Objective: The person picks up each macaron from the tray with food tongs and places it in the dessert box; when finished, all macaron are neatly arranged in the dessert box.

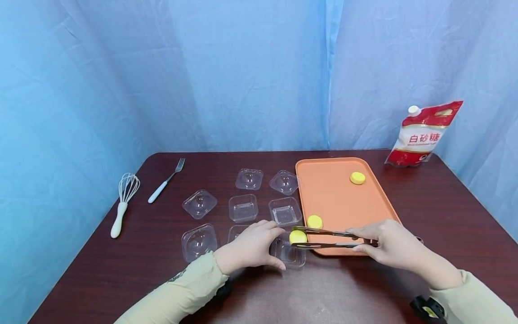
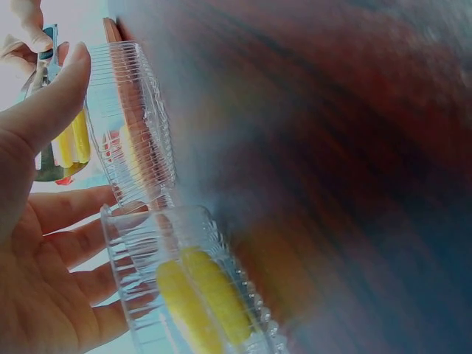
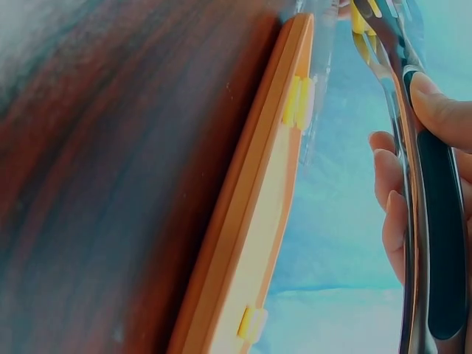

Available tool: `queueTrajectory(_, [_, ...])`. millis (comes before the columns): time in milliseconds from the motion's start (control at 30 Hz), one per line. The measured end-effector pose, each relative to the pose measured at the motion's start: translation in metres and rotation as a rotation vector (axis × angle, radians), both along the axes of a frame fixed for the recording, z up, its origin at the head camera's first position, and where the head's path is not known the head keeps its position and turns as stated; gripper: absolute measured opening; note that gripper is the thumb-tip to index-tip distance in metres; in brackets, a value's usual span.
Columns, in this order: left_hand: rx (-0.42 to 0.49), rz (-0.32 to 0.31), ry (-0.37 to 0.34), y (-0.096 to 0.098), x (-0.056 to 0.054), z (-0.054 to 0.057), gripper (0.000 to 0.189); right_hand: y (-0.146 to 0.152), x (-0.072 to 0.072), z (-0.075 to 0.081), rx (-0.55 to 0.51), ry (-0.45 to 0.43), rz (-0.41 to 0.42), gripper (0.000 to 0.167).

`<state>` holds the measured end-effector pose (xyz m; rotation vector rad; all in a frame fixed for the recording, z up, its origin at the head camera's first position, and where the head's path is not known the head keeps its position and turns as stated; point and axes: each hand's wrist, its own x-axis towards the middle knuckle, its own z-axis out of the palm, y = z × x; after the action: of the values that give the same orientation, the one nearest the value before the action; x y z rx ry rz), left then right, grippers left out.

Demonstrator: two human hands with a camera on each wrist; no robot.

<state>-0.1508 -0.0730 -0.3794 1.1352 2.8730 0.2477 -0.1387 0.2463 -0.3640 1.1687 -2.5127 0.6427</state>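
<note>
My right hand (image 1: pixel 394 245) grips metal tongs (image 1: pixel 323 245) with dark handle pads. Between the tong tips is a yellow macaron (image 1: pixel 297 237), over the front right clear plastic box (image 1: pixel 294 258). My left hand (image 1: pixel 255 245) is beside that box, thumb and fingers spread apart. In the left wrist view its fingers (image 2: pixel 81 243) reach behind another clear box (image 2: pixel 199 221), which contains a yellow macaron (image 2: pixel 203 302). One more yellow macaron (image 1: pixel 314 222) lies at the near left corner of the orange tray (image 1: pixel 348 198), and another macaron (image 1: pixel 358 177) toward its far right.
Other clear boxes (image 1: pixel 243 208) and domed lids (image 1: pixel 200 204) stand left of the tray. A white whisk (image 1: pixel 118 220) and a white-handled fork (image 1: pixel 158 191) lie at the left. A red and white sugar pouch (image 1: pixel 421 135) stands at the back right, before a blue curtain (image 1: pixel 251 72).
</note>
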Motion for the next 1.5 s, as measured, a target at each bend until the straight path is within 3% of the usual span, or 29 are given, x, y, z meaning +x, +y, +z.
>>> queueTrajectory(967, [-0.009,-0.011,0.03,-0.001,0.0,0.0,0.076,-0.018,-0.005,0.001,0.045,0.091,0.076,0.034])
queueTrajectory(1267, [-0.003,-0.012,0.015,0.0,0.001,0.001,0.074,-0.018,-0.003,0.002,0.094,0.063,0.061,0.032])
queueTrajectory(1500, [0.002,-0.015,0.011,0.0,0.0,0.0,0.073,-0.019,-0.002,0.007,0.136,-0.012,0.048,0.033])
